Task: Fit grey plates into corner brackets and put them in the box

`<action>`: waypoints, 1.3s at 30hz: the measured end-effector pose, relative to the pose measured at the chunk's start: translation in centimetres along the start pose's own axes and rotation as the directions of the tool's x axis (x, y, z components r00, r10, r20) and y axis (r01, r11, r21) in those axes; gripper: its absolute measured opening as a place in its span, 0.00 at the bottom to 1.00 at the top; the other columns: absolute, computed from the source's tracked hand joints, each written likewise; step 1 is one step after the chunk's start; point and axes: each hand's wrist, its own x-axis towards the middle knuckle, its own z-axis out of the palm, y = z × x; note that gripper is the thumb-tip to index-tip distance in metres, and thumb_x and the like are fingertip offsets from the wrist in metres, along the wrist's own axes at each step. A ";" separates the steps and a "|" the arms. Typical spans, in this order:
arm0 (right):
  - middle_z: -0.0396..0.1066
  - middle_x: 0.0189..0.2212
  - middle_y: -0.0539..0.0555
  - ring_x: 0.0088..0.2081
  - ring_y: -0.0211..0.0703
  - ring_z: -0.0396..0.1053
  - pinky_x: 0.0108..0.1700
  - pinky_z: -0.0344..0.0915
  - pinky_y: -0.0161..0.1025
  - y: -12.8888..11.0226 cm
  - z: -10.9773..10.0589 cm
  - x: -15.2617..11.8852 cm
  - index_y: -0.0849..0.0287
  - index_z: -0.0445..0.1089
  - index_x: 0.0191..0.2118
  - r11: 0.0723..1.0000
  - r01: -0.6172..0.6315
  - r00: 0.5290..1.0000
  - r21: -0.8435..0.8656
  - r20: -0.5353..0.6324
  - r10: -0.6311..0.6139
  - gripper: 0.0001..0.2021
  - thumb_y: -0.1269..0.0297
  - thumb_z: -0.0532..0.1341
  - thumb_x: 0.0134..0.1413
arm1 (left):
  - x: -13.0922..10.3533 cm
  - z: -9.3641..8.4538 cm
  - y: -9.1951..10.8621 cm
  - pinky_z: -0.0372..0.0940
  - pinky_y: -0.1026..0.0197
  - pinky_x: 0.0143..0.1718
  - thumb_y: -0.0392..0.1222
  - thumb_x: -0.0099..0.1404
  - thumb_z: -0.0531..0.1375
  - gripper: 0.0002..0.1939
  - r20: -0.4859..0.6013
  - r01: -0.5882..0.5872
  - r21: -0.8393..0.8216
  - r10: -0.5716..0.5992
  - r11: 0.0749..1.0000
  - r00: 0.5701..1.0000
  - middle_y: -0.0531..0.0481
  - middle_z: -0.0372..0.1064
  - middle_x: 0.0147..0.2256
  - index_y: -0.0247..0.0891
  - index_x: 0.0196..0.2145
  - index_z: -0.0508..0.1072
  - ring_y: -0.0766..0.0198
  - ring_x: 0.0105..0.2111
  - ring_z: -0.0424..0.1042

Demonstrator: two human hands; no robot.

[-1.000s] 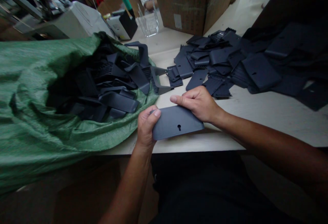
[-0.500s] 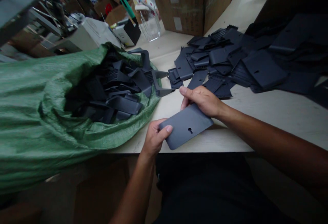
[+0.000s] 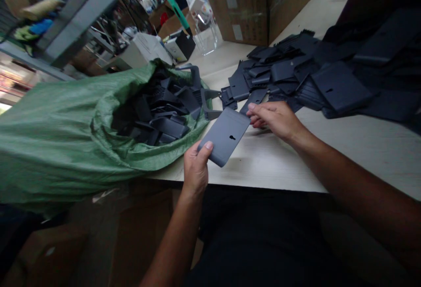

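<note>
Head view finds a dark plate held over the table, its near end clasped between thumb and fingers of the left hand. At the plate's far right corner the right hand is partly curled; whether it grips cannot be told. Left of the plate lies a green sack of dark brackets; right, a heap of dark panels.

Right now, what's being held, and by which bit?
The left hand grips a grey plate by its near-left corner, thumb on top; whether the right hand touches it is unclear.
</note>
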 end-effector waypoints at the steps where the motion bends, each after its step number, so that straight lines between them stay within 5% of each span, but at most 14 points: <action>1: 0.81 0.28 0.60 0.27 0.43 0.77 0.29 0.73 0.35 0.0 -0.4 -0.5 0.65 0.82 0.36 1.000 -0.030 1.000 0.008 -0.002 0.030 0.36 0.28 0.72 0.50 | 0.3 0.5 0.0 0.68 0.62 0.43 0.55 0.63 0.73 0.18 0.003 -0.022 -0.003 0.022 1.000 1.000 0.48 0.77 0.35 0.35 0.39 0.84 0.61 0.35 0.73; 5: 0.81 0.27 0.63 0.25 0.46 0.77 0.27 0.74 0.36 -0.3 -1.3 -2.5 0.64 0.81 0.32 0.968 -0.213 0.977 0.130 0.032 0.210 0.36 0.28 0.68 0.55 | 1.2 2.7 0.2 0.69 0.59 0.45 0.56 0.67 0.70 0.18 0.031 -0.133 0.077 0.131 0.988 0.991 0.49 0.77 0.36 0.37 0.40 0.84 0.60 0.36 0.73; 8: 0.82 0.32 0.62 0.29 0.49 0.79 0.30 0.77 0.40 -0.9 -1.3 -3.7 0.62 0.81 0.36 0.856 -0.344 0.938 0.387 0.193 0.289 0.33 0.30 0.63 0.61 | 1.1 3.8 0.6 0.66 0.61 0.38 0.56 0.69 0.68 0.17 0.206 -0.232 0.300 0.174 0.925 0.963 0.51 0.73 0.30 0.38 0.34 0.82 0.61 0.31 0.70; 12: 0.83 0.40 0.56 0.39 0.48 0.80 0.41 0.79 0.41 -1.3 -0.8 -4.6 0.56 0.81 0.43 0.707 -0.230 0.973 0.669 0.144 0.180 0.20 0.42 0.70 0.61 | 1.2 4.2 0.8 0.67 0.59 0.52 0.50 0.69 0.70 0.11 0.601 -0.318 0.424 0.000 0.848 0.799 0.46 0.81 0.42 0.39 0.41 0.85 0.55 0.44 0.78; 14: 0.83 0.39 0.55 0.40 0.47 0.79 0.43 0.77 0.40 -1.3 -0.6 -5.4 0.57 0.82 0.43 0.733 -0.132 0.991 0.668 0.066 0.118 0.20 0.44 0.72 0.59 | 1.8 4.3 0.6 0.63 0.56 0.62 0.52 0.67 0.71 0.18 0.670 -0.224 0.366 -0.088 0.903 0.737 0.42 0.80 0.53 0.39 0.50 0.84 0.50 0.56 0.76; 18: 0.82 0.40 0.54 0.40 0.46 0.78 0.45 0.74 0.40 -0.8 0.0 -7.2 0.60 0.82 0.47 0.919 0.057 0.989 0.390 0.106 -0.107 0.21 0.45 0.71 0.63 | 3.9 6.1 0.2 0.68 0.49 0.60 0.67 0.70 0.60 0.33 0.476 0.217 -0.024 -0.179 0.976 0.861 0.36 0.81 0.51 0.34 0.53 0.81 0.46 0.53 0.79; 19: 0.81 0.40 0.54 0.40 0.47 0.77 0.45 0.74 0.40 -0.6 0.2 -7.6 0.60 0.82 0.48 0.952 0.109 0.977 0.285 0.144 -0.155 0.20 0.47 0.70 0.64 | 4.4 6.9 0.3 0.70 0.48 0.58 0.67 0.71 0.57 0.33 0.439 0.317 -0.128 -0.233 0.940 0.868 0.35 0.82 0.48 0.32 0.51 0.81 0.46 0.49 0.80; 22: 0.81 0.44 0.56 0.45 0.51 0.78 0.49 0.75 0.44 0.0 1.1 -8.2 0.60 0.81 0.51 0.968 0.245 0.953 0.048 0.170 -0.250 0.18 0.50 0.69 0.66 | 5.3 9.2 0.8 0.72 0.44 0.55 0.52 0.67 0.61 0.20 0.480 0.527 -0.268 -0.363 0.806 0.799 0.38 0.82 0.38 0.32 0.46 0.78 0.44 0.45 0.82; 24: 0.81 0.52 0.58 0.53 0.55 0.78 0.57 0.74 0.47 0.5 1.8 -8.3 0.60 0.79 0.57 0.956 0.292 0.950 0.020 0.105 -0.293 0.21 0.52 0.69 0.67 | 5.3 10.1 1.1 0.72 0.43 0.55 0.44 0.64 0.62 0.10 0.489 0.546 -0.304 -0.364 0.781 0.793 0.43 0.80 0.30 0.35 0.40 0.76 0.44 0.44 0.83; 26: 0.78 0.60 0.59 0.62 0.57 0.74 0.66 0.70 0.49 1.0 2.4 -8.5 0.59 0.75 0.63 0.946 0.320 0.946 0.043 0.034 -0.322 0.25 0.53 0.69 0.67 | 4.9 10.4 1.2 0.73 0.44 0.55 0.42 0.63 0.62 0.06 0.449 0.489 -0.336 -0.319 0.805 0.835 0.47 0.77 0.26 0.37 0.35 0.73 0.44 0.43 0.84; 30: 0.76 0.62 0.59 0.66 0.58 0.72 0.68 0.68 0.48 1.3 2.9 -8.7 0.58 0.76 0.64 0.936 0.351 0.936 0.027 -0.020 -0.350 0.25 0.54 0.70 0.66 | 4.2 10.1 1.1 0.74 0.46 0.53 0.45 0.64 0.63 0.08 0.408 0.422 -0.330 -0.276 0.845 0.870 0.48 0.76 0.25 0.39 0.35 0.71 0.44 0.43 0.84; 39: 0.78 0.59 0.58 0.62 0.58 0.75 0.63 0.73 0.48 1.6 1.9 -6.8 0.57 0.73 0.66 0.956 0.293 0.938 -0.013 0.197 -0.285 0.27 0.55 0.71 0.66 | 5.1 9.1 1.1 0.73 0.44 0.53 0.44 0.64 0.62 0.07 0.352 0.385 -0.389 -0.251 0.837 0.902 0.46 0.77 0.25 0.39 0.34 0.70 0.44 0.43 0.83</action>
